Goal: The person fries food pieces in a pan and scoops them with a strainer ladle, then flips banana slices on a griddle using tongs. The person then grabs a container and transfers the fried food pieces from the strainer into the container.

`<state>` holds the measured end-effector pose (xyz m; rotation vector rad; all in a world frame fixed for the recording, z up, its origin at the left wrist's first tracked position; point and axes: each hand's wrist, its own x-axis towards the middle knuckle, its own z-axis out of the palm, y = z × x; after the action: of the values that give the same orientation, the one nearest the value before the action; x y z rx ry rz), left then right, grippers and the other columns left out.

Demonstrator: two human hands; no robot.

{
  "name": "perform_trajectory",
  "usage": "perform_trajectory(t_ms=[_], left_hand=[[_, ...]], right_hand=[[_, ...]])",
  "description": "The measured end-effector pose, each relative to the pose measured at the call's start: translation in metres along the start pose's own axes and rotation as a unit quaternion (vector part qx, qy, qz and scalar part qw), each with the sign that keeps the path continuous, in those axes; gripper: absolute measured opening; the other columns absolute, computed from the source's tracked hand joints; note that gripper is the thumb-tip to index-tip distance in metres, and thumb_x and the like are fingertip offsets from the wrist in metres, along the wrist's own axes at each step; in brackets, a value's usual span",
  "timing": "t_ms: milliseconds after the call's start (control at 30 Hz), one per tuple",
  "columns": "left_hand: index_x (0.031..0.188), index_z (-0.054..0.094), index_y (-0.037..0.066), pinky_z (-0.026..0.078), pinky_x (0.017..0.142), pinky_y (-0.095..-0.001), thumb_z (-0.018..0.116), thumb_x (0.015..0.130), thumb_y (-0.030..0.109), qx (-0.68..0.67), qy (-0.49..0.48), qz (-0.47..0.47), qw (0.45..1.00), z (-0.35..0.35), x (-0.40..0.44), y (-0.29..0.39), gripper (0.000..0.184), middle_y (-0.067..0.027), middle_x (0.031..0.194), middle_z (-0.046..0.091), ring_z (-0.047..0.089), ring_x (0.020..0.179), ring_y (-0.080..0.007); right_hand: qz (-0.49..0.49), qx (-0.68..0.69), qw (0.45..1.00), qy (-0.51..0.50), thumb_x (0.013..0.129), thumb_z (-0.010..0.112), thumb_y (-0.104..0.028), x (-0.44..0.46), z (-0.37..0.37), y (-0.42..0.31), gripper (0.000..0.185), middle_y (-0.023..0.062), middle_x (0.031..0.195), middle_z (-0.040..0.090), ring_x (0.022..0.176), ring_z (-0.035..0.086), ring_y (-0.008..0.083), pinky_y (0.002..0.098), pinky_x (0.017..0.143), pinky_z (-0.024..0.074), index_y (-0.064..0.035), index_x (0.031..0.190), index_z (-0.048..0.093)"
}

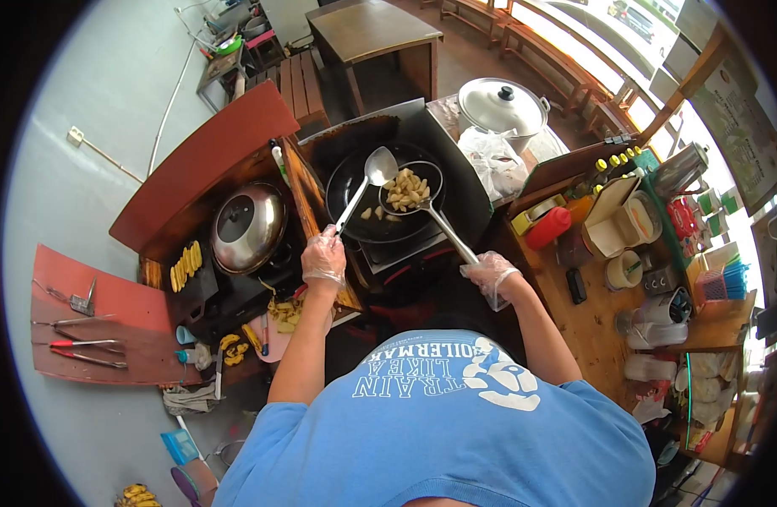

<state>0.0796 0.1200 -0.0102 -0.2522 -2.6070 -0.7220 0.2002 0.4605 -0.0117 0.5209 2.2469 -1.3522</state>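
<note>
My left hand (324, 257), in a clear plastic glove, is closed around the handle of a metal spatula (381, 166). Its broad head is raised over a black wok (341, 188), beside the strainer's rim. My right hand (490, 275), gloved too, grips the long metal handle of a round strainer (440, 180), held over the wok. Golden-brown fried pieces (407, 191) fill much of the strainer; their kind I cannot make out. A few similar pieces (378, 214) lie in the wok below.
A lidded pan (247, 228) and peeled bananas (186, 267) stand left, near a cutting board (280, 338) with peels. Beyond the wok's dark metal guard (465, 152) are a plastic bag (492, 165) and a large lidded pot (500, 106). Bottles and containers crowd the right-hand wooden counter (593, 325).
</note>
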Motion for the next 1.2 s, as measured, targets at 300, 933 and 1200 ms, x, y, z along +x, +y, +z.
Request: perform_trajectory(t_ms=[300, 933, 1200], left_hand=[[0.1, 0.074, 0.005, 0.055, 0.078, -0.045, 0.062, 0.084, 0.012, 0.091, -0.067, -0.066, 0.991, -0.04, -0.001, -0.006, 0.022, -0.0211, 0.091, 0.069, 0.069, 0.083, -0.0381], [0.102, 0.068, -0.006, 0.043, 0.04, -0.0285, 0.069, 0.083, 0.002, -0.433, -0.121, -0.355, 0.819, 0.088, -0.021, 0.001, 0.021, -0.0037, 0.066, 0.061, 0.054, 0.046, -0.0123], [0.111, 0.062, -0.009, 0.041, 0.039, -0.0267, 0.07, 0.083, -0.001, -0.463, -0.086, -0.346, 0.812, 0.102, 0.012, -0.01, 0.03, -0.0032, 0.067, 0.06, 0.051, 0.044, -0.0111]], right_hand=[[-0.016, 0.085, 0.996, -0.001, 0.081, 0.073, -0.028, 0.001, 0.003, 0.007, 0.026, -0.0004, 0.06, 0.052, 0.049, 0.048, 0.0101, 0.0265, 0.045, 0.0391, -0.0077, 0.073, 0.059], [-0.013, 0.052, 0.998, 0.044, 0.078, 0.069, -0.032, -0.041, -0.026, -0.05, 0.03, 0.0037, 0.062, 0.057, 0.054, 0.054, 0.016, 0.0329, 0.053, 0.0438, -0.0035, 0.073, 0.062], [0.009, -0.002, 0.999, 0.05, 0.077, 0.067, -0.032, -0.061, -0.023, -0.042, 0.031, 0.0073, 0.061, 0.058, 0.055, 0.057, 0.0198, 0.0352, 0.055, 0.0457, -0.0026, 0.072, 0.064]])
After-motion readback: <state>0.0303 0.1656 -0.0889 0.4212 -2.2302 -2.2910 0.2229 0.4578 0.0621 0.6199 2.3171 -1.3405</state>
